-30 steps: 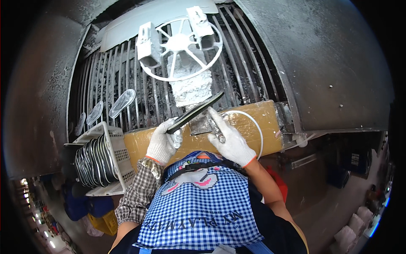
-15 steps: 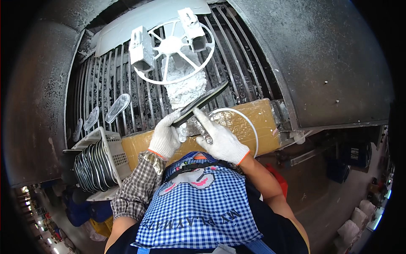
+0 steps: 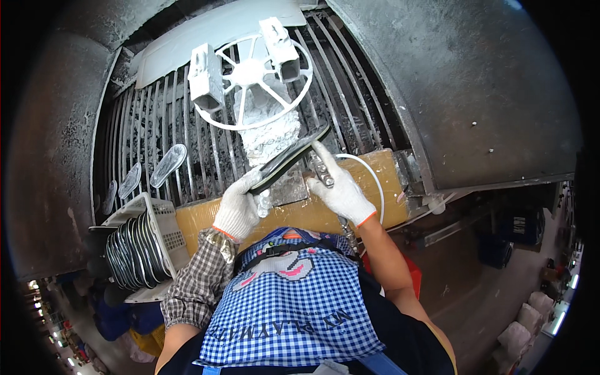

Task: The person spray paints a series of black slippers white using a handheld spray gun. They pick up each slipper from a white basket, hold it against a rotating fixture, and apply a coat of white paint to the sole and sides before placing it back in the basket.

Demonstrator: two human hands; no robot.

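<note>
The left hand (image 3: 237,207), in a white knit glove with an orange edge, is closed around the near end of a long, flat, dark shoe sole with a pale rim (image 3: 289,160). The sole tilts up to the right, out in front of the person. The right hand (image 3: 340,192), in a matching white glove, has its thumb and lower fingers curled around a shiny silver metal tool (image 3: 321,169). Its pointing finger sticks out straight, close to the far end of the sole; I cannot tell if it touches.

Below the hands is a long brown board wrapped in shiny tape (image 3: 390,181), with a thin, curved white hose (image 3: 376,187) over it. Past the board are long grey metal bars (image 3: 215,147). Above them sits a round white wheel with spokes (image 3: 248,72), with two white box-shaped blocks (image 3: 206,84) on it. A lumpy white crust (image 3: 269,140) is under the wheel.

At the left, a white plastic basket with small holes (image 3: 170,232) holds a row of dark soles with pale edges (image 3: 134,250). Three shiny oval pieces (image 3: 169,165) stand near it.
</note>
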